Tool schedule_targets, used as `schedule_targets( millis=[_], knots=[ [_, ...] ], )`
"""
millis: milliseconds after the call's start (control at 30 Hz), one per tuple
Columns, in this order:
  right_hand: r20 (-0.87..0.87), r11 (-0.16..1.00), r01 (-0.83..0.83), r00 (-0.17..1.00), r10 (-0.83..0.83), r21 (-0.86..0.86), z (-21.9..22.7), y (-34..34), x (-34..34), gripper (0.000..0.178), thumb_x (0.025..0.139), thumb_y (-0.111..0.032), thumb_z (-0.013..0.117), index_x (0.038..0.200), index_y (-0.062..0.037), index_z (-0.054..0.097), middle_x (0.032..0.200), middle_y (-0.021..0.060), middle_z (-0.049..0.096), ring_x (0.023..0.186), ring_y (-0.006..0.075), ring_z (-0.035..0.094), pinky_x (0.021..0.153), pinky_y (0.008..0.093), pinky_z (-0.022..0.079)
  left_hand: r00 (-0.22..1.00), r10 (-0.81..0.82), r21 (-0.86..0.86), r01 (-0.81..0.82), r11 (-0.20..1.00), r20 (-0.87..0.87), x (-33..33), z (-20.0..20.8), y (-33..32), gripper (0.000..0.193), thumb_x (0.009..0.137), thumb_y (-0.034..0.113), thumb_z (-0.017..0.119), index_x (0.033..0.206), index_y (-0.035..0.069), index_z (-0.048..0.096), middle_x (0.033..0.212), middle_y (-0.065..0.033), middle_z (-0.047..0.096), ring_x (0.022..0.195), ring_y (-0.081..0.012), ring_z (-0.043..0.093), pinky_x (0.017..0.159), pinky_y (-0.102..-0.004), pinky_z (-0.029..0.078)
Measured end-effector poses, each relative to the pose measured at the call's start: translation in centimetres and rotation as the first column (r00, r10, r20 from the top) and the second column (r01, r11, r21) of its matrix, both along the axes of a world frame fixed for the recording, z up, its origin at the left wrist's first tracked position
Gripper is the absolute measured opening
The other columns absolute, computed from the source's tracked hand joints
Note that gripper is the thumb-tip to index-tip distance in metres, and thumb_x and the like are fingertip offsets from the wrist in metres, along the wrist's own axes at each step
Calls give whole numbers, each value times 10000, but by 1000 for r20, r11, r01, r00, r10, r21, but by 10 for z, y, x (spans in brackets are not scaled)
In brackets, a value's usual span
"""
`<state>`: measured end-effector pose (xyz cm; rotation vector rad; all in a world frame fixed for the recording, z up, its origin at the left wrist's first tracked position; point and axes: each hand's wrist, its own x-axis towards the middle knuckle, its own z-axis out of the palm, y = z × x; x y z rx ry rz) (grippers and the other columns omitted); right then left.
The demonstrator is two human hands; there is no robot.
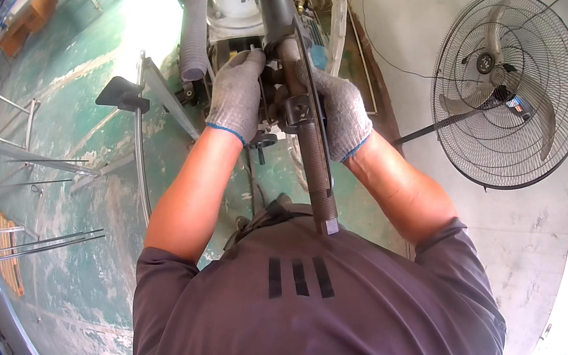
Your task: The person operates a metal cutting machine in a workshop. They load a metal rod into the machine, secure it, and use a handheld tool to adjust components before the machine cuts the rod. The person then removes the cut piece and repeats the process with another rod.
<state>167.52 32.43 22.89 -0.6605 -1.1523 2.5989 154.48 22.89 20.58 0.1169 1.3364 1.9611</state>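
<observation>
At the far left of the frame, metal racks (32, 106) with thin rods stood on the green floor (91, 183); toward the upper left-center, a corrugated gray hose (196, 16) hung down. Right of it, the left grip (236, 91), in a knitted glove, was curled against the near side of the machine's dark fittings; its fingertips were partly hidden, so I could not tell how firmly it closed. The threaded shaft (313, 163) ran from the upper center toward the square end at mid-frame, set in a collar (298, 112) below a dark tube (274, 2). The right grip (344, 113) lay along a long flat bar (316, 95), its fingers hidden behind it. Judging from this, the shaft was already seated and the handling seemed underway; what remained could not be told. A pedestal fan (506, 92) filled the upper right.
</observation>
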Motion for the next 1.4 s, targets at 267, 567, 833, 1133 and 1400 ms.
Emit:
schedule_targets(
  millis=[267,567,833,1133,1400],
  knots=[
    [0,1000,-24,1000,24,20,0,2,-1,318,1121,-357,670,1165,-44,704,925,99,731,755,217,712,715,381,607,998,43,-28,-45,999,-48,0,-2,1,242,1124,262,619,1186,46,709,937,-52,705,751,-170,668,624,-332,538],
    [-8,999,-37,999,38,28,-4,6,2,370,1154,-263,599,1284,76,668,955,119,748,817,226,761,761,342,636,927,218,-73,-251,965,-304,-9,-42,1,237,1068,229,643,944,35,698,740,-3,564,622,-117,519,580,-331,431],
    [24,1000,-13,1000,12,12,-1,4,-1,382,1149,-289,598,1299,60,641,986,135,748,846,283,773,798,390,650,972,88,-193,-131,972,-218,8,-72,-37,261,1055,240,652,860,68,628,707,4,542,585,-103,531,522,-300,392],
    [-205,963,-205,964,168,-174,-18,23,29,661,1046,-380,719,1529,39,551,1360,229,710,1207,360,705,1041,520,565,995,98,-236,-104,966,-37,51,-129,-76,255,1058,226,680,848,94,625,696,16,560,540,-105,521,479,-303,398],
    [-194,945,-276,951,242,-174,-27,26,37,730,1021,-409,742,1557,41,535,1398,222,697,1227,374,701,1029,516,575,994,110,-277,-113,954,-28,49,-152,-98,258,1077,240,649,860,102,625,686,13,551,525,-107,518,467,-299,389]
  ],
)
